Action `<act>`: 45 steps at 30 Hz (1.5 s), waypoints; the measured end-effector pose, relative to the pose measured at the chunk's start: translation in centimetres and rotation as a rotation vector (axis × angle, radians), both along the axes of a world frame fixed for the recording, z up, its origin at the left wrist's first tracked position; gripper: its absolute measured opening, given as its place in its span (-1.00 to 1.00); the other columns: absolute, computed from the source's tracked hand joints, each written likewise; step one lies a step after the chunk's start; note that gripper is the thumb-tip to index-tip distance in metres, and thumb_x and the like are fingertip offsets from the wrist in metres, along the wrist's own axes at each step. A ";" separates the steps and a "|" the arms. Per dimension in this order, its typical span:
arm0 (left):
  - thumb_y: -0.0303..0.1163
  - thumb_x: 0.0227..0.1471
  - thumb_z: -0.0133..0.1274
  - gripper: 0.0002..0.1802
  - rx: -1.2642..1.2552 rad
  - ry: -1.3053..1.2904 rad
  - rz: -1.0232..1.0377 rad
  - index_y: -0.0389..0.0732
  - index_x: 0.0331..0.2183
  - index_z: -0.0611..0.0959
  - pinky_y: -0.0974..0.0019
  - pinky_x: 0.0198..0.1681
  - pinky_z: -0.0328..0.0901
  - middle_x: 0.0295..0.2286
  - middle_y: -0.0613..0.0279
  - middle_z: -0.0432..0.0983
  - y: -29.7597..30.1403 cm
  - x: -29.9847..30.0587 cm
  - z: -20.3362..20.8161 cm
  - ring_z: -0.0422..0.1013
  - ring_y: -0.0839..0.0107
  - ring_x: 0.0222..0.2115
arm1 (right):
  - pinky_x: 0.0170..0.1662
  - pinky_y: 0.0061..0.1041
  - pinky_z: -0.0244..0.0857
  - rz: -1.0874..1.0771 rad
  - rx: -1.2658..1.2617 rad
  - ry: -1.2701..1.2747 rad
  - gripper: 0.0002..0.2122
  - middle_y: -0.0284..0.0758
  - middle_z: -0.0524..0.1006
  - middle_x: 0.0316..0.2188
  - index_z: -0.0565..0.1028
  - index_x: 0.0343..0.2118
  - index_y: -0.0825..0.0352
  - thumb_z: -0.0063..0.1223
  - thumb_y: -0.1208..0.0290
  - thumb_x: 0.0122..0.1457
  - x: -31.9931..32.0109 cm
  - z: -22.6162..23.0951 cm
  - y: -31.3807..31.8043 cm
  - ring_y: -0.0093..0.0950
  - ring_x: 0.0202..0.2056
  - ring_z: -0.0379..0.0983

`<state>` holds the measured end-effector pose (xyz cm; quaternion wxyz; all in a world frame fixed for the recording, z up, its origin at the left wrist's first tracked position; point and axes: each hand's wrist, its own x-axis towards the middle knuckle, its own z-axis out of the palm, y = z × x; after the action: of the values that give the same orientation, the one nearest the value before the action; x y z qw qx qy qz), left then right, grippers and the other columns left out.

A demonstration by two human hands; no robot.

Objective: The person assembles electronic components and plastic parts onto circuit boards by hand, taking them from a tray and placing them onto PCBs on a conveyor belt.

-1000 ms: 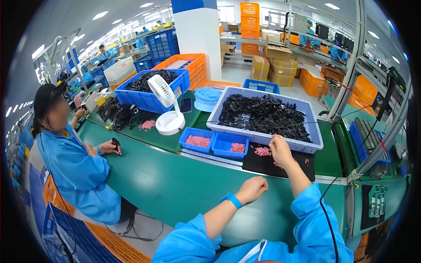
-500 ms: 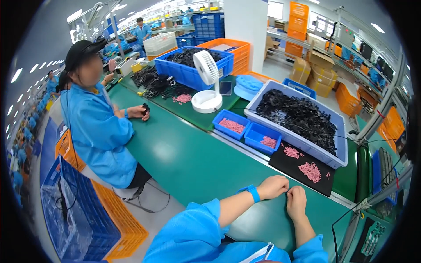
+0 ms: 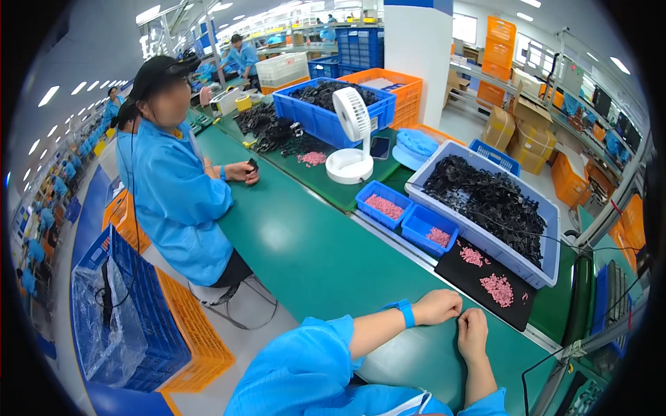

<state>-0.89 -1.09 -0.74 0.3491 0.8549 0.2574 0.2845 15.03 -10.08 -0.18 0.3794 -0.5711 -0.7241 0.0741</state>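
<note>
Grip of left hand (image 3: 438,307) and right hand (image 3: 473,334): fingers curled, near tabletop (image 3: 409,357), can't tell if holding anything. Pink pieces (image 3: 497,290) on black mat (image 3: 461,277) just beyond, more in two blue trays (image 3: 377,215). Black parts (image 3: 485,201) heaped in pale bin (image 3: 479,235).

Pink pieces (image 3: 497,290), small, loose, in two groups on black mat (image 3: 463,276): larger, roughly rounded heap toward right end, smaller scatter toward the left, few strays at right edge. Near right hand (image 3: 473,334) and left hand (image 3: 438,307); contents of both hands hidden.
</note>
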 end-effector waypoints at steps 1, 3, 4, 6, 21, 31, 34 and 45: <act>-0.42 -0.12 0.11 -0.93 -0.005 -0.022 -0.010 -0.17 -0.51 0.56 0.15 -0.28 0.31 -0.47 0.17 0.47 0.0 0.0 0.0 0.42 0.16 -0.36 | -0.28 -0.29 0.24 0.007 0.001 -0.010 -0.88 -0.16 0.39 -0.45 0.33 -0.50 0.35 0.03 0.67 -0.08 0.1 0.0 0.0 -0.15 -0.36 0.35; -0.41 -0.10 0.11 -0.93 -0.058 -0.028 0.007 -0.17 -0.49 0.57 0.18 -0.31 0.32 -0.47 0.15 0.49 0.5 -0.4 0.0 0.43 0.15 -0.38 | -0.29 -0.28 0.25 0.036 0.024 0.001 -0.88 -0.14 0.38 -0.46 0.34 -0.49 0.35 0.03 0.66 -0.08 -0.2 0.1 0.5 -0.13 -0.36 0.34; -0.40 -0.05 0.09 -0.91 -0.124 -0.084 -0.031 -0.21 -0.49 0.57 0.23 -0.34 0.33 -0.48 0.21 0.51 1.1 -0.5 0.1 0.45 0.25 -0.41 | -0.31 -0.32 0.27 0.025 0.014 -0.014 -0.90 -0.19 0.43 -0.40 0.34 -0.48 0.35 0.04 0.60 0.01 0.1 0.1 0.5 -0.22 -0.38 0.37; -0.38 0.04 0.06 -0.90 -0.804 -0.419 -0.113 -0.20 -0.45 0.56 0.35 -0.33 0.34 -0.44 0.31 0.50 2.8 -1.4 0.8 0.44 0.45 -0.36 | -0.31 -0.43 0.29 0.057 -0.234 0.544 -0.90 -0.27 0.48 -0.30 0.34 -0.47 0.32 0.01 0.53 0.14 1.7 -1.0 0.8 -0.37 -0.34 0.40; -0.29 0.16 -0.04 -0.81 -0.996 -1.946 -0.093 -0.19 -0.30 0.57 0.04 0.09 0.21 -0.17 0.18 0.52 11.0 -15.0 0.6 0.39 0.27 -0.06 | -0.01 -0.28 0.30 0.482 -0.367 1.940 -0.89 -0.34 0.42 0.05 0.48 -0.25 0.20 -0.09 0.39 0.26 6.0 -0.4 1.9 -0.40 0.10 0.29; -0.38 -0.09 0.14 -0.87 -0.399 -0.109 0.084 -0.24 -0.47 0.62 0.35 -0.36 0.34 -0.50 0.24 0.55 6.8 -7.7 0.8 0.45 0.45 -0.44 | -0.14 -0.50 0.32 0.350 -0.606 1.231 -0.92 -0.24 0.44 -0.13 0.39 -0.34 0.29 -0.04 0.42 0.24 4.2 -0.3 1.5 -0.47 -0.18 0.41; -0.38 -0.16 0.16 -0.89 -0.089 0.085 0.279 -0.19 -0.49 0.63 0.25 -0.37 0.35 -0.50 0.15 0.55 6.3 -6.2 0.7 0.47 0.23 -0.46 | -0.11 -0.51 0.30 0.322 -0.597 1.093 -0.93 -0.23 0.42 -0.16 0.38 -0.34 0.33 -0.06 0.46 0.23 3.5 0.3 1.4 -0.49 -0.20 0.38; -0.38 -0.15 0.17 -0.87 -0.250 -0.011 0.251 -0.22 -0.48 0.62 0.26 -0.38 0.36 -0.52 0.15 0.56 6.6 -6.5 1.1 0.48 0.27 -0.48 | -0.12 -0.53 0.30 0.322 -0.587 1.066 -0.88 -0.25 0.43 -0.18 0.37 -0.35 0.31 -0.02 0.39 0.23 3.6 0.4 1.1 -0.51 -0.21 0.38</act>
<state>-7.43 5.49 0.39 0.4158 0.7645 0.3935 0.2963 18.60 -8.94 0.23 0.4996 -0.4198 -0.4621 0.6005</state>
